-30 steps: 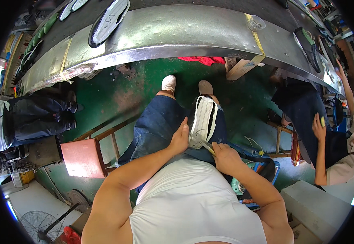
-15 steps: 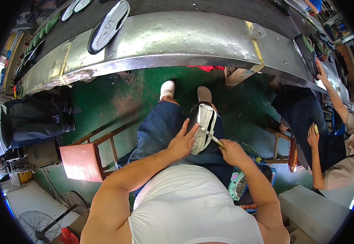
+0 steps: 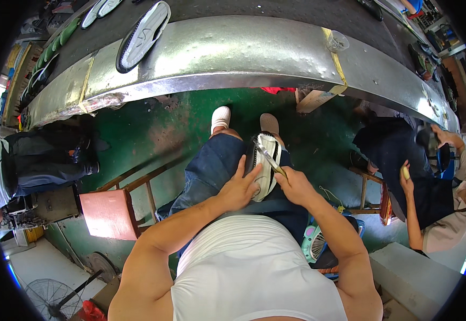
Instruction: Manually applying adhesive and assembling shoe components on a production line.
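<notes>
A white and black shoe [image 3: 266, 176] rests on my lap, its far end pointing away from me. My left hand [image 3: 238, 187] holds its left side, with thumb and fingers spread along the edge. In my right hand [image 3: 297, 187] is a slim tool [image 3: 267, 157] with a pale, shiny shaft and a yellowish handle. The tool slants across the shoe, its tip near the dark edge at the upper left. Whether that tip is bristle or blade is too small to tell.
A metal-edged workbench [image 3: 233, 51] runs ahead, bearing a white shoe with black trim [image 3: 143, 36] and a small clear cup [image 3: 338, 41]. A pink-topped stool [image 3: 108, 214] stands left, a small green fan [image 3: 314, 243] right. Co-workers [image 3: 439, 214] sit on either side.
The tool's tip has moved along the shoe toward its far left edge, and my right hand has shifted slightly left and away from me. The right-hand co-worker has taken a dark shoe off the bench.
</notes>
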{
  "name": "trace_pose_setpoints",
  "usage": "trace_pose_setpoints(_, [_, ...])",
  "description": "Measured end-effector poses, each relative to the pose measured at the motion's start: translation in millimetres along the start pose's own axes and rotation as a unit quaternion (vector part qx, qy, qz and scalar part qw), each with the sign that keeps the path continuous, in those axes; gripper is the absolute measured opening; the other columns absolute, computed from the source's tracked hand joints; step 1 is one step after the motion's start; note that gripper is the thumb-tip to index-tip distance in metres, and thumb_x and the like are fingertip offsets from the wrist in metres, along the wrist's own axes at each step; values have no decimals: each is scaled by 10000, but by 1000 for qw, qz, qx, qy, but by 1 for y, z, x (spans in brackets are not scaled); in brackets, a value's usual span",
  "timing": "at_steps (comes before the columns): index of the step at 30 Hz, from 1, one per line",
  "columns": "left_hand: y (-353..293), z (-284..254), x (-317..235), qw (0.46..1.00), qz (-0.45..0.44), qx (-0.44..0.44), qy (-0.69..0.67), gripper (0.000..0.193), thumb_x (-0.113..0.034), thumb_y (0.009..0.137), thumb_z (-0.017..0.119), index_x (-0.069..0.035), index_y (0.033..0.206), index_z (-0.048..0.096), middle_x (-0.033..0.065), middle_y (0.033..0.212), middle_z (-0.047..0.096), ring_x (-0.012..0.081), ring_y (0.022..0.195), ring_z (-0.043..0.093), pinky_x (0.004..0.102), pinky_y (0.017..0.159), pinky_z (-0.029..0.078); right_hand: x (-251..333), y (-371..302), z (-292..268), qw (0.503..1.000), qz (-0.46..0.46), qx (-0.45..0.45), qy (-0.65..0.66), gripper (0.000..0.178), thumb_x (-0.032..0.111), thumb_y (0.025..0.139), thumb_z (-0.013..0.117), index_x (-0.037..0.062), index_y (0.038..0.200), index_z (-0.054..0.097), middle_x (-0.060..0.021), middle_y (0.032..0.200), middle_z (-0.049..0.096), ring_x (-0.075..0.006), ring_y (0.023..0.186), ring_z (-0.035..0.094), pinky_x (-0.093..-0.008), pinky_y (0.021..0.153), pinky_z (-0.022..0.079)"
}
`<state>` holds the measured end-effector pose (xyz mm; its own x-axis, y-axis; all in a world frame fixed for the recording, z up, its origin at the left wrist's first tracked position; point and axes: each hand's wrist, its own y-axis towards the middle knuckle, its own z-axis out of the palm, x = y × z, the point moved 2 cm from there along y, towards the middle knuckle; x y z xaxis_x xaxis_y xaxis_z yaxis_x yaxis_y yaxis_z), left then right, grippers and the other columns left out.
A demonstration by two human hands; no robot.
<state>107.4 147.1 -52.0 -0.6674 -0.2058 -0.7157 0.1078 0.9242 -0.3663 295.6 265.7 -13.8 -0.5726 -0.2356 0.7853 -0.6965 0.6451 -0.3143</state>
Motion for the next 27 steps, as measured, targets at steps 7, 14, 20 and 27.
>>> trace_pose_setpoints(7, [-21, 14, 24, 979, -69, -54, -186, 772, -254, 970, 596, 87, 1536, 198, 310, 1600, 206, 366, 1499, 251, 338, 1201, 240, 1, -45, 12, 998, -18, -2, 53, 394, 355, 1022, 505, -31, 1017, 590, -288, 868, 656, -491, 882, 625, -515, 778, 487])
trace_pose_setpoints(14, [-16, 23, 41, 963, -56, -2, -265, 952, -217, 868, 740, -51, 1595, 147, 283, 1601, 245, 317, 1483, 307, 322, 1187, 259, 1, -60, 22, 997, 47, 65, 16, 399, 336, 1034, 470, -41, 1052, 598, -313, 944, 646, -494, 896, 621, -515, 796, 487])
trace_pose_setpoints(20, [-19, 7, 18, 950, -43, 28, -307, 1114, -122, 792, 798, -77, 1609, 41, 251, 1577, 322, 286, 1443, 372, 315, 1169, 298, 3, -73, 26, 997, -67, 12, 41, 369, 320, 1012, 503, -20, 1107, 611, -261, 967, 668, -465, 942, 637, -489, 825, 501])
trace_pose_setpoints(27, [-16, -23, -1, 987, -83, 9, -140, 1096, -171, 767, 808, -52, 1593, 98, 277, 1365, 545, 337, 1233, 586, 343, 1054, 441, -39, -87, 40, 998, 17, 28, 50, 355, 300, 1021, 516, -23, 1134, 610, -194, 906, 680, -350, 839, 677, -419, 737, 527])
